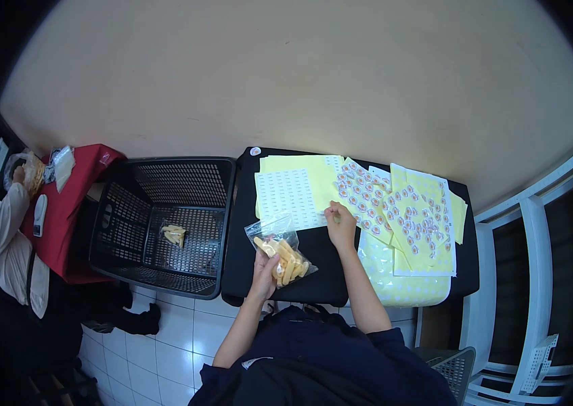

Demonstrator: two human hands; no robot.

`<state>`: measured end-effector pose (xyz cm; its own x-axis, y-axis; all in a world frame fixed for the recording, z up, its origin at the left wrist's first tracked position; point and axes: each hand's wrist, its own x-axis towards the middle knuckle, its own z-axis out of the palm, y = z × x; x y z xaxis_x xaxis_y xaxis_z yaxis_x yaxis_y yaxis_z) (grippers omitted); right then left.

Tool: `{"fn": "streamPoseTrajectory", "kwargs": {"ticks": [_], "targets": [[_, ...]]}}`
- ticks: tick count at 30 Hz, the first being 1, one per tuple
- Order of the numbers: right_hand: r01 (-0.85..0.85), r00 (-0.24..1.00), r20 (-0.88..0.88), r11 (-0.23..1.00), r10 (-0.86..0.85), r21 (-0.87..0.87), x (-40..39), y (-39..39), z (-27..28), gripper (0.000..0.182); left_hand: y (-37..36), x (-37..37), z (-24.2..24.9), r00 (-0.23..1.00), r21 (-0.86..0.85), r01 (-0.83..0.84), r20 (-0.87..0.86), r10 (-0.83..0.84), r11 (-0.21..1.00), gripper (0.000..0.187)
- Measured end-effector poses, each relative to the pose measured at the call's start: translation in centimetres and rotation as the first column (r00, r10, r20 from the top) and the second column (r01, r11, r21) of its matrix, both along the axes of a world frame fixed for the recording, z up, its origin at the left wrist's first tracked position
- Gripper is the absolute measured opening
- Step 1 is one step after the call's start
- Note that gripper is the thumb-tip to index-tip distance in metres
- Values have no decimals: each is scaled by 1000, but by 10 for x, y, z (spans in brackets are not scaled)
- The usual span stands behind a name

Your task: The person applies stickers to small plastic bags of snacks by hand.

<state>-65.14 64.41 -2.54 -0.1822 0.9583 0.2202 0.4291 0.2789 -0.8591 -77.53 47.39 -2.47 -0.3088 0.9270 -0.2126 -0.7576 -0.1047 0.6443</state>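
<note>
My left hand (264, 276) grips a clear zip bag (281, 256) filled with pale yellow stick-shaped snacks, held over the near edge of the black-covered table (323, 260). My right hand (341, 223) is pinched at the right edge of a white sheet of small printed labels (285, 197); whatever lies between the fingertips is too small to make out. Beneath that sheet lies yellow backing paper (325, 177). Right of my right hand, yellow sheets of round stickers (418, 220) overlap one another.
A black plastic crate (227, 230) stands left of the table, with one bag of snack sticks (174, 235) inside. Beyond it, another person (12, 230) reaches over a red-covered table (76, 223). White metal rails (537, 271) stand at right; a wall rises behind.
</note>
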Motion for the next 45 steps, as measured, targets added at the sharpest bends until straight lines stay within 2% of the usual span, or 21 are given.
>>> {"fn": "streamPoseTrajectory", "kwargs": {"ticks": [1,3,5,7,9,12,14,18,20,25,27,29,33,35,36,37,39,45], "targets": [[-3,1000,0,1000,3,-1,3,0,-2,6,0,3,-1,993,26,-2,-116,5,1000,48],[81,996,-51,990,-75,116,6,-8,13,10,1,8,-6,945,46,-5,-326,19,999,50],[98,994,-59,981,-89,169,4,-24,32,8,0,10,-9,897,63,44,-442,-11,997,53],[-47,983,-167,986,74,162,0,-47,55,6,2,14,1,893,108,30,-449,22,994,55],[-272,926,-255,960,279,65,-12,-72,80,5,2,17,4,889,152,23,-455,49,988,57],[-371,888,-274,928,369,45,-26,-93,75,7,0,19,11,842,174,-19,-528,110,985,59],[-319,933,-140,942,331,104,-30,-99,70,9,-2,21,16,828,176,-23,-548,117,984,59],[-292,940,-154,952,303,93,-30,-103,69,10,-5,25,16,799,169,-52,-584,143,984,59],[-278,951,-91,947,295,160,-31,-104,69,9,-6,26,20,796,166,-48,-589,138,985,59],[-258,961,-47,945,272,199,-34,-110,67,8,-7,27,25,814,193,-39,-563,143,980,56],[-239,966,-46,949,253,207,-34,-112,68,8,-8,26,27,764,172,-41,-630,142,984,55],[-218,975,24,944,219,246,-34,-114,70,9,-8,29,26,766,175,-45,-626,146,984,55],[-154,987,-8,954,162,258,-32,-117,67,10,-10,35,27,781,186,-55,-604,158,981,54],[-111,992,-18,952,121,286,-26,-118,69,17,-8,37,25,740,182,-36,-656,149,983,54],[-52,995,-65,961,72,271,-24,-118,72,25,-7,40,24,759,189,-51,-631,161,981,54],[-40,995,-78,972,60,233,-18,-118,73,33,-7,44,24,795,203,-26,-590,143,979,54],[34,991,-131,977,-6,210,-8,-116,70,34,-6,51,29,752,194,27,-651,108,981,54],[148,981,-153,973,-122,178,31,-118,75,40,0,80,39,761,174,191,-648,-34,966,58]]}}
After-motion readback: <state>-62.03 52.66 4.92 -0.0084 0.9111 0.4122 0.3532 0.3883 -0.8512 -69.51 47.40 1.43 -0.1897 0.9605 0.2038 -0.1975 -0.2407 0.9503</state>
